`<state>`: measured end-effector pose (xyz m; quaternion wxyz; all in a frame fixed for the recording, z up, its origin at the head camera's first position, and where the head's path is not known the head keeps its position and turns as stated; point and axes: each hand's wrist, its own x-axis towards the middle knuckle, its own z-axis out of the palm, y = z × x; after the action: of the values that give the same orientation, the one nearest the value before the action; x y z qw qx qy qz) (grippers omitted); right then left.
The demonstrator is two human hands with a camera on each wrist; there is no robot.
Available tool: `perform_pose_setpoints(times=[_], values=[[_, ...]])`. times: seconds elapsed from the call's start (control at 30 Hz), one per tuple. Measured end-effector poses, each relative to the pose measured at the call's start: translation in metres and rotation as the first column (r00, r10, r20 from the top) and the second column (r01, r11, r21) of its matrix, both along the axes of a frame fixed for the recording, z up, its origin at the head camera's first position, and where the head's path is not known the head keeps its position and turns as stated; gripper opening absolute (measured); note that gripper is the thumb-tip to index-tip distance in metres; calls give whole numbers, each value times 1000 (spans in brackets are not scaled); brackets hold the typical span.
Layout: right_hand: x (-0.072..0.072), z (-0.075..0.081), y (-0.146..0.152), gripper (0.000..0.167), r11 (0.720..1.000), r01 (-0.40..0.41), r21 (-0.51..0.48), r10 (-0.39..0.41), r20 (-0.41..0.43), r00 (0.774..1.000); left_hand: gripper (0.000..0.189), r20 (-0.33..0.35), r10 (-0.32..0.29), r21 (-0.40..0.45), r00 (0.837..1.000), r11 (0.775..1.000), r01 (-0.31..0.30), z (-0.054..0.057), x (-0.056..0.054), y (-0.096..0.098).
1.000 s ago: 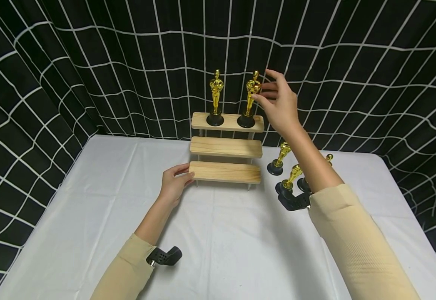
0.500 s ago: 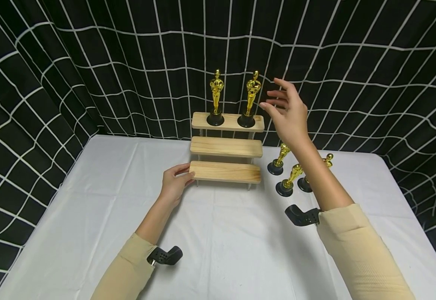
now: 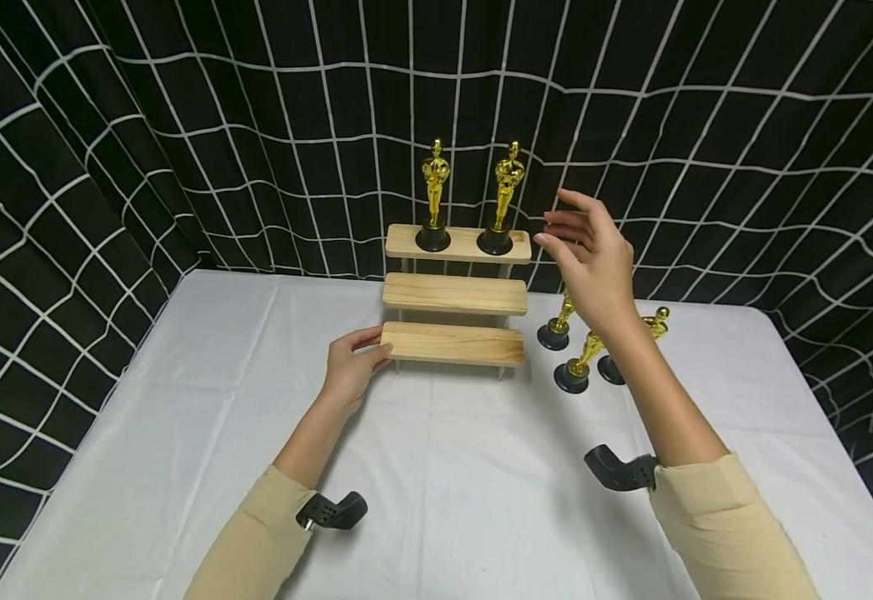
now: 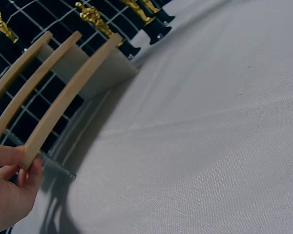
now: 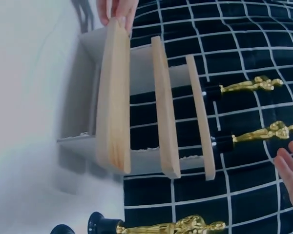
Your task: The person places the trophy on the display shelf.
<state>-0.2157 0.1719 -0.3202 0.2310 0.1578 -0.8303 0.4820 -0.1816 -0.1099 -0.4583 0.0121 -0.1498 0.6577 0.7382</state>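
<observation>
A three-tier wooden display stand (image 3: 454, 294) has gold figure trophies on black bases on its top board: a left trophy (image 3: 434, 187) and a right trophy (image 3: 507, 192), both upright. My left hand (image 3: 349, 367) pinches the left end of the lowest board (image 3: 451, 344) between thumb and fingers, which shows closely in the left wrist view. Off the right end of the top board, my right hand (image 3: 594, 262) hovers in the air, fingers relaxed and apart, holding nothing. In the right wrist view its fingers (image 5: 287, 168) show at the edge near the right trophy.
Right of the stand, on the white-covered table (image 3: 436, 483), are a back trophy (image 3: 554, 335), a front trophy (image 3: 573, 377) and another trophy (image 3: 611, 370); my right hand and forearm partly cover them. A black curtain with white grid lines (image 3: 293, 125) hangs behind.
My right hand has come away from the right trophy on the top board, moving right and down toward the trophies on the table. The left hand keeps its place on the lowest board.
</observation>
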Motion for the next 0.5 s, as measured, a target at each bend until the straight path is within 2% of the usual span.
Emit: perform_pose_setpoints(times=[0.23, 0.5], values=[[17, -12, 9, 49, 1000, 23, 7, -23, -14, 1000, 39, -12, -13, 6, 1000, 1000, 14, 1, 1, 0], [29, -28, 23, 50, 999, 47, -2, -47, 2, 999, 40, 1, -20, -3, 1000, 1000, 20, 1, 1, -2]])
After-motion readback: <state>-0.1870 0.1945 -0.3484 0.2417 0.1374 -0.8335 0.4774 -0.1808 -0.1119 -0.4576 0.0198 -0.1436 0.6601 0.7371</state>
